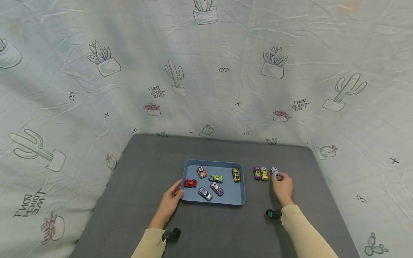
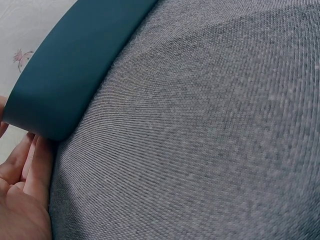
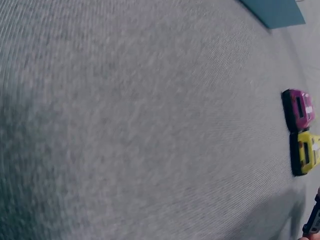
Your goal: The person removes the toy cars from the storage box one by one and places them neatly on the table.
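My left hand (image 1: 171, 201) grips the near left corner of a blue-grey tray (image 1: 227, 196), with the thumb at the rim and the fingers against the outer wall. My right hand (image 1: 284, 189) pinches a white toy car (image 1: 275, 171) on the grey cloth right of the tray. Left of that car, a purple-and-green toy car (image 1: 256, 173) and a yellow toy car (image 1: 264, 174) stand side by side. The right wrist view shows only a dark edge of the held car (image 3: 314, 220) and a bit of the fingers.
Inside the tray sit a red car (image 1: 190, 183), an orange car (image 1: 201, 172), a green car (image 1: 216, 178), a purple-and-white car (image 1: 217, 189), a silver car (image 1: 205, 194) and a yellow-and-red car (image 1: 236, 175). Behind the table hangs a cactus-print cloth (image 1: 222, 86).
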Action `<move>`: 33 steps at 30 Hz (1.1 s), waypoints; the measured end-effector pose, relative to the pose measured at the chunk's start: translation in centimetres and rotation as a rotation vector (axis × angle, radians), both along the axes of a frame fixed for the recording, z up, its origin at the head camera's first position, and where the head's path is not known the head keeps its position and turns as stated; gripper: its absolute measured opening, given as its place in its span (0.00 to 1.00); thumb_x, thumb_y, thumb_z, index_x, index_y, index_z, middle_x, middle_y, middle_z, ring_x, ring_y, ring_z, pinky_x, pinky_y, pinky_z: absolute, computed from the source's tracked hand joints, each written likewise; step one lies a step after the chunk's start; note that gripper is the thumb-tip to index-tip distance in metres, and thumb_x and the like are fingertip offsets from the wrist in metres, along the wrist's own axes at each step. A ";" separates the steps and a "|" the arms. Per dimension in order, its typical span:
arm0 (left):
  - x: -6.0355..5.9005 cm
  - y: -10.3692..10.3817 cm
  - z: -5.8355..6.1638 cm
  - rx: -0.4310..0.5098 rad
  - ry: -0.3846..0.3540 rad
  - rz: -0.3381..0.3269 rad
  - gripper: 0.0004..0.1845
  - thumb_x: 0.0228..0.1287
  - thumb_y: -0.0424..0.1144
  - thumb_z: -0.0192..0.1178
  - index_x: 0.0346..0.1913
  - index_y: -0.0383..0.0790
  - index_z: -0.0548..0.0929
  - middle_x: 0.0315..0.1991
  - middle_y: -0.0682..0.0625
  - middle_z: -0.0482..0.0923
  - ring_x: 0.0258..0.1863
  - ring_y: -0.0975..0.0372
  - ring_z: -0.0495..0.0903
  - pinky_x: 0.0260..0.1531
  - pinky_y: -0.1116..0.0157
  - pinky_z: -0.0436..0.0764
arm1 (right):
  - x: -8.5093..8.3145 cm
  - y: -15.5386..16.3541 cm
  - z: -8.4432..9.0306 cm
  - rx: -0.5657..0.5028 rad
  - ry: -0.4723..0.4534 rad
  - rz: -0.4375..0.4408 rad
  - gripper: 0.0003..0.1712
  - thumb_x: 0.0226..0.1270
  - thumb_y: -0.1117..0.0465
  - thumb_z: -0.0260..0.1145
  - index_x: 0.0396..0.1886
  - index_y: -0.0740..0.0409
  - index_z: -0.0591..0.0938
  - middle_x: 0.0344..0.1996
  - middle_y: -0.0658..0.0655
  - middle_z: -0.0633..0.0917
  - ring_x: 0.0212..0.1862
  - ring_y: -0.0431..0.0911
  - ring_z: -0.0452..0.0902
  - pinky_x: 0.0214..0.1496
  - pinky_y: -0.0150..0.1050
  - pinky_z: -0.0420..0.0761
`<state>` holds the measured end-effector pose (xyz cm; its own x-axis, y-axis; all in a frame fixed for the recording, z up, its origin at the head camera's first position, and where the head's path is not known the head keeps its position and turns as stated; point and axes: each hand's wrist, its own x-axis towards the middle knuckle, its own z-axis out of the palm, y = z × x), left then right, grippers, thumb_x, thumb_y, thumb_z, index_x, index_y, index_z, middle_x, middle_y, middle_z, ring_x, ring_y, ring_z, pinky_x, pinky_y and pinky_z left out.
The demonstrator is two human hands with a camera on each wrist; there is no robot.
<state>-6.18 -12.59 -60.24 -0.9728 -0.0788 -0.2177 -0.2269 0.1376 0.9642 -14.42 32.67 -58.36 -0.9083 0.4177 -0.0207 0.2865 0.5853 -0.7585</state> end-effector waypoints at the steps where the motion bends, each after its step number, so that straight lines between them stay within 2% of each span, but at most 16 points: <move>1: 0.0 0.0 0.0 0.002 -0.001 -0.001 0.26 0.70 0.42 0.59 0.70 0.55 0.69 0.66 0.45 0.69 0.63 0.53 0.69 0.61 0.50 0.69 | 0.1 0.1 -0.1 0.002 -0.006 -0.002 0.25 0.70 0.58 0.59 0.57 0.74 0.75 0.44 0.70 0.77 0.43 0.58 0.72 0.43 0.51 0.72; 5: 0.0 0.0 -0.2 0.005 -0.001 -0.002 0.27 0.70 0.42 0.59 0.70 0.55 0.69 0.66 0.45 0.69 0.63 0.53 0.69 0.61 0.50 0.69 | 0.1 0.4 -0.6 -0.018 -0.037 -0.021 0.26 0.70 0.57 0.59 0.57 0.74 0.74 0.46 0.70 0.77 0.45 0.59 0.72 0.45 0.53 0.72; 12: 0.0 0.1 -0.1 -0.001 -0.007 -0.008 0.27 0.70 0.44 0.59 0.70 0.56 0.69 0.66 0.45 0.69 0.63 0.53 0.69 0.61 0.50 0.69 | 0.0 0.9 -1.2 -0.082 -0.051 -0.028 0.30 0.69 0.52 0.62 0.59 0.72 0.74 0.47 0.68 0.76 0.47 0.57 0.70 0.47 0.49 0.70; 20: 0.0 0.1 0.2 -0.004 -0.006 0.006 0.26 0.70 0.42 0.59 0.69 0.56 0.70 0.66 0.45 0.69 0.63 0.53 0.69 0.61 0.51 0.69 | -0.2 1.1 -2.3 -0.086 -0.026 0.010 0.25 0.72 0.54 0.58 0.58 0.70 0.76 0.44 0.65 0.76 0.47 0.55 0.69 0.45 0.45 0.69; 28: -0.1 0.2 0.2 -0.024 -0.007 0.002 0.26 0.70 0.41 0.58 0.70 0.55 0.69 0.67 0.44 0.67 0.65 0.51 0.68 0.62 0.50 0.68 | -0.1 1.2 -2.7 -0.070 -0.036 0.047 0.26 0.72 0.53 0.57 0.61 0.66 0.77 0.47 0.66 0.79 0.53 0.59 0.66 0.51 0.52 0.67; 33: -0.2 0.2 -0.1 -0.044 -0.002 -0.001 0.27 0.71 0.41 0.58 0.71 0.54 0.68 0.68 0.42 0.67 0.65 0.49 0.68 0.62 0.49 0.67 | -0.2 1.2 -2.9 -0.042 -0.005 0.072 0.24 0.71 0.53 0.59 0.58 0.64 0.79 0.45 0.65 0.81 0.52 0.59 0.65 0.53 0.52 0.64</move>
<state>-6.33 -12.41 -60.32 -0.9726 -0.0873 -0.2156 -0.2283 0.1803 0.9568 -14.59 33.90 -61.28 -0.9359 0.3498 -0.0414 0.2485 0.5721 -0.7816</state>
